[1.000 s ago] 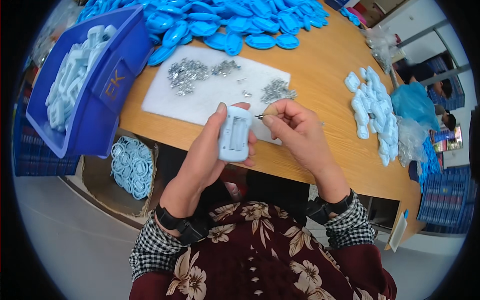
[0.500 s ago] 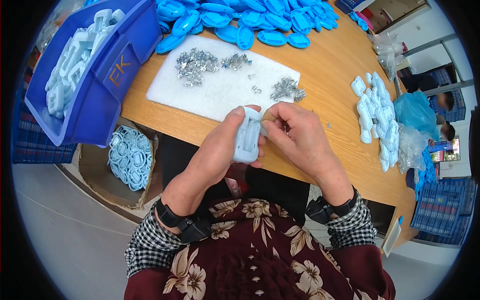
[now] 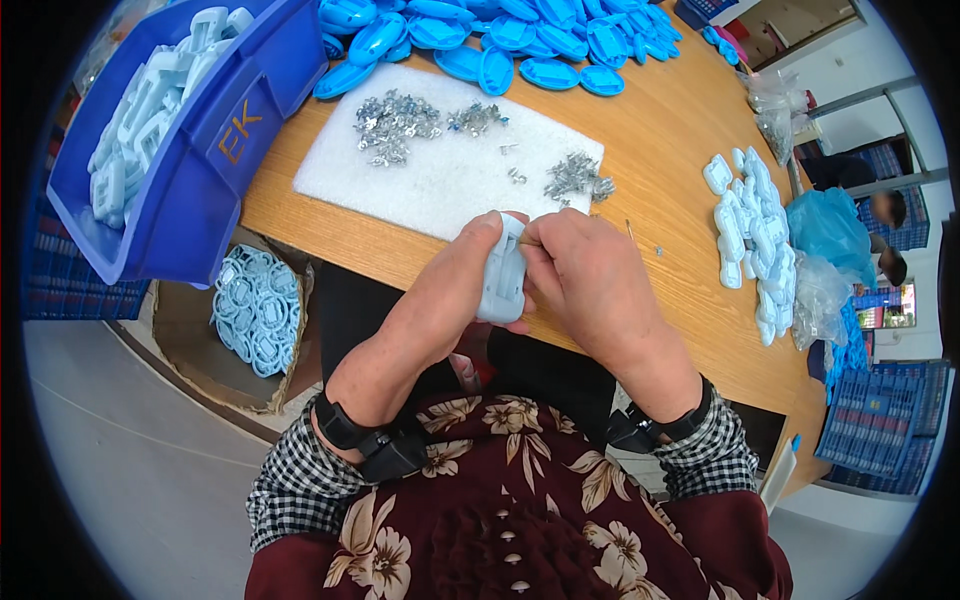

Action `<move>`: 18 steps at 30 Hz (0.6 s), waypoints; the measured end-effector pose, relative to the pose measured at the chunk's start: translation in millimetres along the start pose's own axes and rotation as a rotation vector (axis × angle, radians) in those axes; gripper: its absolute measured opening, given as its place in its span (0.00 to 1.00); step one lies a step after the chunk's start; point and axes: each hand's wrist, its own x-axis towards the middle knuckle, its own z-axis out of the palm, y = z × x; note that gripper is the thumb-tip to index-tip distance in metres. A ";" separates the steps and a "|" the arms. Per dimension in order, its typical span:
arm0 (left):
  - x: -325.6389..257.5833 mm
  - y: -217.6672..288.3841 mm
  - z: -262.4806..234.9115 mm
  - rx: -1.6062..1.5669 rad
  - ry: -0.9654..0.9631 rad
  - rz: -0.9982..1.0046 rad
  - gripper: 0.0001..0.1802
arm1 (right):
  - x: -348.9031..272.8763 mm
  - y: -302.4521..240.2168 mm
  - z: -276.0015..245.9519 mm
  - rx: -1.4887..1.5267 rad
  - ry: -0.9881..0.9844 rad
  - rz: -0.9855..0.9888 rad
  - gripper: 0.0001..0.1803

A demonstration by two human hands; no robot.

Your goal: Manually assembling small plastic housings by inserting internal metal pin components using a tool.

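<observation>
A light blue plastic housing (image 3: 503, 272), a small oblong shell with a hollow compartment, is upright in my left hand (image 3: 440, 285), whose thumb lies along its upper left edge. My right hand (image 3: 600, 285) is closed at the housing's upper right edge, its thumb and forefinger pinched together at the opening. Whatever they pinch is mostly hidden. A thin rod (image 3: 630, 230) shows just beyond the right knuckles; whether it belongs to something in that hand is unclear. Beyond both hands, small metal clips (image 3: 397, 122) lie in heaps on a white foam sheet (image 3: 440, 190).
Bright blue oval shells (image 3: 548, 73) cover the table's far side. Pale blue housings (image 3: 765, 235) are piled at right, near clear bags (image 3: 822, 295). A blue bin (image 3: 160, 245) of pale frames stands at left, above a cardboard box (image 3: 185, 345) of ring-shaped parts. People are in the background.
The housing has shifted slightly right and turned a little. My right hand has rolled inward, its fingers now closed over the upper edge. The thin rod has come into view beyond the knuckles.
</observation>
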 end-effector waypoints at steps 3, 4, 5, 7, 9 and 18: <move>-0.7 0.5 -0.5 -0.044 0.006 0.002 0.29 | -7.3 3.0 4.1 0.122 0.095 0.039 0.11; -1.1 0.7 -0.4 -0.060 0.007 0.005 0.29 | -9.0 3.5 2.7 0.119 0.099 0.025 0.13; -1.5 0.6 -1.1 -0.074 -0.002 0.008 0.29 | -11.6 4.2 1.0 0.117 0.104 0.013 0.15; -2.4 0.5 -3.3 -0.100 -0.018 0.013 0.29 | -14.8 7.0 0.2 0.085 0.077 -0.056 0.18; -2.2 1.8 -2.1 -0.135 -0.003 0.005 0.29 | -18.1 12.6 3.6 0.022 0.018 -0.165 0.21; -7.2 0.7 -2.9 -0.135 -0.145 0.055 0.28 | -17.1 17.2 9.5 1.023 -0.046 0.439 0.14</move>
